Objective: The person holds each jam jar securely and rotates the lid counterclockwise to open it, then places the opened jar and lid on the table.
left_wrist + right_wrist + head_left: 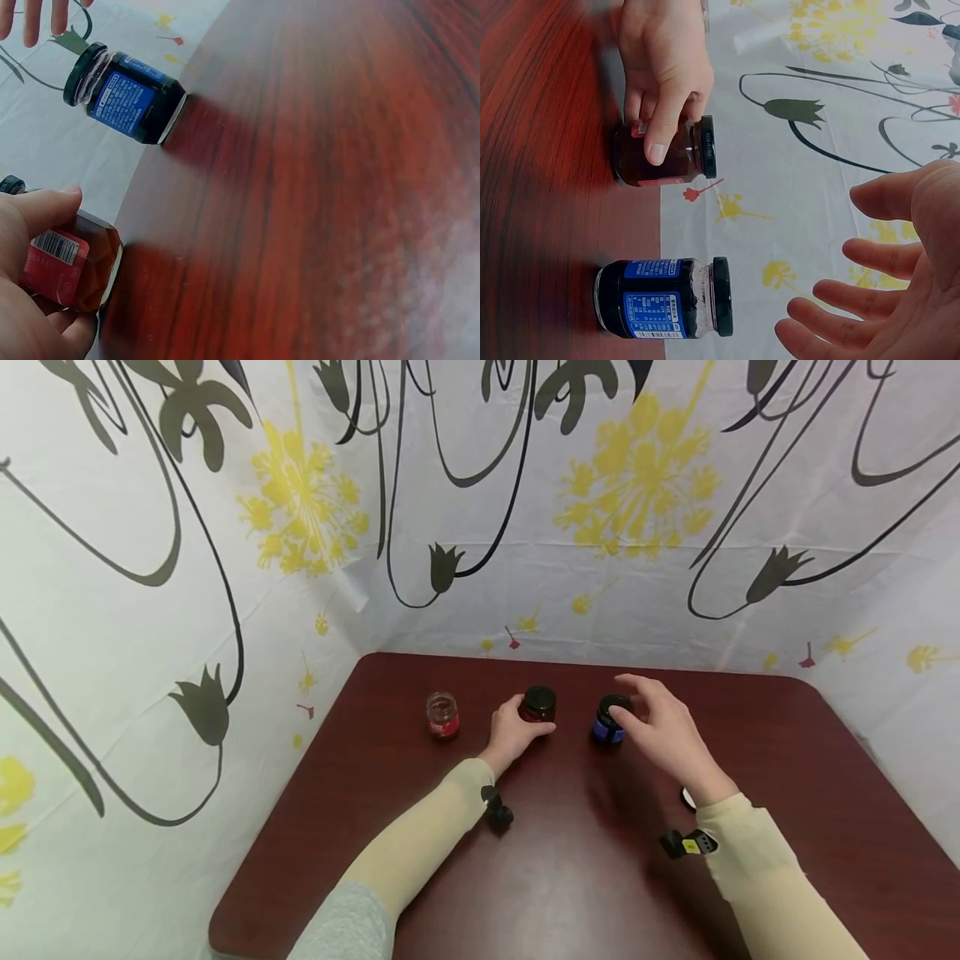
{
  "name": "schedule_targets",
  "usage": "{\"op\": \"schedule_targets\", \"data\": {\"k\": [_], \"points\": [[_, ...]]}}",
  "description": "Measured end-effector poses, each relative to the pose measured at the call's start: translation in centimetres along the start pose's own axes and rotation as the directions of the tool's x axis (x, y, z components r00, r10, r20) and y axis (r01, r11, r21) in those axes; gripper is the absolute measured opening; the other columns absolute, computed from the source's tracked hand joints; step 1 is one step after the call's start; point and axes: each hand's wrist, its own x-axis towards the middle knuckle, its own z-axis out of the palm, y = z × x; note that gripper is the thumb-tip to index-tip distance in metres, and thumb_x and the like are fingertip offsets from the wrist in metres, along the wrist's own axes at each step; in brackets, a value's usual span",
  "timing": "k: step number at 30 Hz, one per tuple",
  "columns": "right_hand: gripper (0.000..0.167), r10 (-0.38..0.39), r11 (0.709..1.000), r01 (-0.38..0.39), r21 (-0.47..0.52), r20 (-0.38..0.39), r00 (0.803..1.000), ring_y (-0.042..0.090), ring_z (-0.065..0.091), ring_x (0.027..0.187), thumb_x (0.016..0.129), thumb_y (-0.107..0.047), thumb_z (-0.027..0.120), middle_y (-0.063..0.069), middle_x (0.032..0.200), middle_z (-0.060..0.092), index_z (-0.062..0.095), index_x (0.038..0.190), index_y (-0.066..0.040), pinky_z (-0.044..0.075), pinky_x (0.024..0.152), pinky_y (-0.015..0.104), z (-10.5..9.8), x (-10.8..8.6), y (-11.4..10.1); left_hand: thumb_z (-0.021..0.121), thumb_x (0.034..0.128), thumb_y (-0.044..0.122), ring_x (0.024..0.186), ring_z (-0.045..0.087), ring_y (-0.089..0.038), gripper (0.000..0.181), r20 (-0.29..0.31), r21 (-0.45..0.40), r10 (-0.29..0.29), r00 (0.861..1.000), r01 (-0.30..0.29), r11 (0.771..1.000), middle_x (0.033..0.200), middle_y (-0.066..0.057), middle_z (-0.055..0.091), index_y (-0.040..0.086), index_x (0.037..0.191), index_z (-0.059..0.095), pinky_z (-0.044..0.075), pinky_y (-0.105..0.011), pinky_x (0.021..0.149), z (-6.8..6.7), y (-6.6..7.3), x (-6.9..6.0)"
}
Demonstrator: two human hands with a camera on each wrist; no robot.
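My left hand (516,732) grips a dark jar with a red label (660,154) and a black lid, thumb on one side and fingers round the other. To its right stands a jar with a blue label (608,727), its dark lid (722,296) on. My right hand (667,733) is beside that blue-labelled jar, fingers spread and slightly bent; the right wrist view shows a gap between them and the lid. In the left wrist view, the red-labelled jar (67,262) stands upright on the table within my left hand (34,277).
An open glass jar with a red label (443,718) stands left of my left hand. A small round white-and-black item (687,798) lies partly hidden under my right wrist. The brown table (540,877) meets a patterned cloth (480,510) at its back edge.
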Motion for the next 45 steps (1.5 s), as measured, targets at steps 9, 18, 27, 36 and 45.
{"op": "schedule_targets", "data": {"k": [9,18,27,36,45], "points": [[0.055,0.003,1.000,-0.003,-0.004,0.011,1.000,0.035,0.053,0.124,0.101,-0.043,0.060,0.011,0.150,0.043,0.045,0.150,-0.022,0.046,0.092,0.059,0.4,0.1,0.0,0.092,0.0729,0.030,0.116,0.061,-0.020,0.070,-0.002,-0.026,-0.022,1.000,0.021,0.999,0.122,-0.001,0.068,0.013,0.134,0.063,0.050,-0.041,0.096,-0.2,0.1,-0.3],[0.056,-0.007,1.000,0.007,0.001,0.013,1.000,0.036,0.053,0.125,0.101,-0.043,0.059,0.012,0.150,0.043,0.044,0.150,-0.021,0.047,0.092,0.059,0.8,0.3,-0.1,0.093,0.0716,0.034,0.119,0.059,-0.020,0.074,-0.016,-0.042,-0.042,0.999,0.041,0.998,0.125,-0.001,0.068,0.013,0.136,0.063,0.049,-0.043,0.098,-1.0,0.8,-0.8],[0.055,0.001,1.000,-0.001,0.010,0.021,1.000,0.033,0.053,0.124,0.101,-0.043,0.059,0.009,0.151,0.042,0.044,0.150,-0.023,0.047,0.092,0.058,1.1,0.5,-0.6,0.093,0.0713,0.035,0.113,0.061,-0.017,0.071,-0.053,-0.094,-0.026,0.998,0.021,0.995,0.118,0.005,0.070,0.018,0.134,0.065,0.051,-0.042,0.093,-2.0,1.6,-1.5],[0.055,-0.013,0.999,0.012,0.030,0.028,1.000,0.035,0.052,0.126,0.101,-0.043,0.059,0.008,0.152,0.041,0.043,0.150,-0.024,0.046,0.095,0.057,1.2,0.9,-1.0,0.093,0.0708,0.034,0.116,0.060,-0.016,0.072,-0.081,-0.123,-0.008,0.997,-0.002,0.992,0.120,0.008,0.069,0.021,0.136,0.064,0.050,-0.042,0.095,-2.5,2.2,-2.0],[0.056,-0.023,0.999,0.022,0.040,0.039,0.999,0.035,0.055,0.124,0.100,-0.043,0.059,0.010,0.150,0.043,0.044,0.150,-0.023,0.048,0.092,0.058,2.0,1.0,-1.2,0.094,0.0672,0.043,0.112,0.061,-0.011,0.077,-0.068,-0.140,-0.015,0.998,0.006,0.990,0.118,0.011,0.068,0.022,0.135,0.065,0.050,-0.041,0.095,-3.1,3.0,-3.5]]}}
